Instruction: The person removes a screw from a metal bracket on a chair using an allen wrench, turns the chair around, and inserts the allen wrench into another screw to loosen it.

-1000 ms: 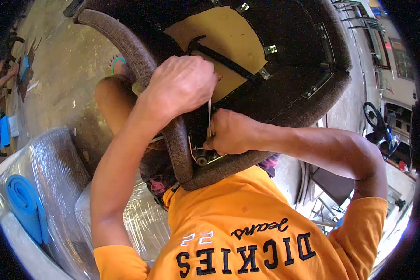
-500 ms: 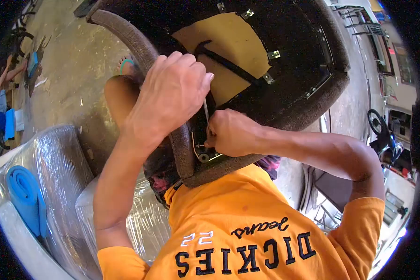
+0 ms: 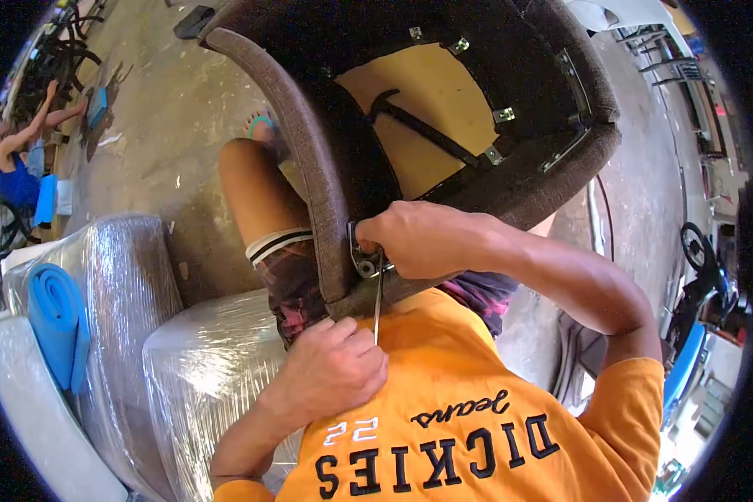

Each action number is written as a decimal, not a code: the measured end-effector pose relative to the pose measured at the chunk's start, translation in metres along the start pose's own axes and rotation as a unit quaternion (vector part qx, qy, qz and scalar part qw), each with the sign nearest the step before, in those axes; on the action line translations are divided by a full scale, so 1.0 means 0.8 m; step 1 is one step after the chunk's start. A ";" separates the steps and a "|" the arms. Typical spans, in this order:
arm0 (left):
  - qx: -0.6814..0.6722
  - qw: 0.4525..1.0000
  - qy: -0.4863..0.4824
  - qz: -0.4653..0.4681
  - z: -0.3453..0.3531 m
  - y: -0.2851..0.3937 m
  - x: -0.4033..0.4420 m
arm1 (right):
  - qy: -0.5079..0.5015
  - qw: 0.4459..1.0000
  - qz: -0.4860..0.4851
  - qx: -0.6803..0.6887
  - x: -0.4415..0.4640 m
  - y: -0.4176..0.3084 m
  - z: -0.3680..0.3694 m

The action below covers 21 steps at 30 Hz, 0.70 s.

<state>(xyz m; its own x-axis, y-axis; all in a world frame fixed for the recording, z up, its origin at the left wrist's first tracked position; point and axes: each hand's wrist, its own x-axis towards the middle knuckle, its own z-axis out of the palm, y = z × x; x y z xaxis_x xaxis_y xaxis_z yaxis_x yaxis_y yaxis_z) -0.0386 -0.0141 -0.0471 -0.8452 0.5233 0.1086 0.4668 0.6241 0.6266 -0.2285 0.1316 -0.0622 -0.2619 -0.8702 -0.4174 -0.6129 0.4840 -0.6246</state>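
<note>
My left hand (image 3: pixel 336 368) is closed round the near end of a thin metal tool (image 3: pixel 379 305), low in front of the orange shirt. The tool's far end reaches a metal fitting (image 3: pixel 366 268) at the near corner of a brown upholstered frame (image 3: pixel 309 159). At that corner my right hand (image 3: pixel 410 238) is closed, its fingertips pressed down at the fitting; what they pinch is too hidden to name. A black hammer (image 3: pixel 427 127) lies across the tan panel (image 3: pixel 443 75) inside the frame.
Plastic-wrapped cushions (image 3: pixel 125 276) and a rolled blue mat (image 3: pixel 56 314) are at the left. Another person (image 3: pixel 17 171) in blue sits at the far left. Metal brackets (image 3: pixel 504 115) line the frame. A wheel-shaped item (image 3: pixel 693 244) stands at the right.
My left hand has swung from above the corner down toward the shirt, turning the tool with it. My right hand has stayed at the corner. The view has shifted, showing more of the left.
</note>
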 end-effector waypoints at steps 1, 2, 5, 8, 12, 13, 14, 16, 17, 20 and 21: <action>0.019 1.000 -0.004 -0.010 -0.008 0.002 0.005 | -0.019 1.000 -0.014 -0.003 0.003 0.002 -0.002; 0.035 0.999 -0.008 -0.021 -0.012 0.004 0.008 | -0.040 0.999 -0.027 -0.005 0.003 0.004 -0.002; 0.038 0.999 -0.011 0.005 -0.018 0.004 0.011 | -0.032 0.998 -0.034 -0.037 0.000 0.003 0.000; 0.009 1.000 0.001 0.006 -0.041 0.008 0.016 | -0.034 0.999 -0.025 -0.011 -0.016 -0.002 -0.013; -0.004 0.983 0.179 -0.038 -0.072 -0.027 0.045 | -0.004 1.000 0.000 0.020 -0.030 -0.001 -0.022; 0.033 0.975 0.198 -0.091 -0.082 -0.035 0.061 | 0.006 0.999 0.017 0.044 -0.026 0.004 -0.022; 0.049 0.974 0.187 -0.121 -0.097 -0.047 0.080 | 0.017 0.997 0.036 0.068 -0.023 0.007 -0.020; 0.080 0.972 0.176 -0.135 -0.112 -0.076 0.121 | 0.024 0.995 0.082 0.060 -0.013 0.004 -0.017; 0.070 0.973 0.173 -0.135 -0.111 -0.093 0.139 | 0.031 0.990 0.128 0.057 -0.009 0.003 -0.014; 0.020 0.986 0.115 -0.119 -0.085 -0.155 0.187 | 0.008 0.990 0.132 0.054 0.008 0.022 -0.008; 0.015 0.987 0.111 -0.115 -0.077 -0.166 0.198 | 0.009 0.989 0.139 0.057 0.011 0.024 -0.008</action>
<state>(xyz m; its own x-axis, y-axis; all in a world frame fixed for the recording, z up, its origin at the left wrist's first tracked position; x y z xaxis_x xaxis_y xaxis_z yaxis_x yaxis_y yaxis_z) -0.2507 -0.0501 -0.0658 -0.9642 0.2282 0.1352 0.2613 0.7304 0.6310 -0.2476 0.1327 -0.0737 -0.4214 -0.7036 -0.5721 -0.4276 0.7105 -0.5589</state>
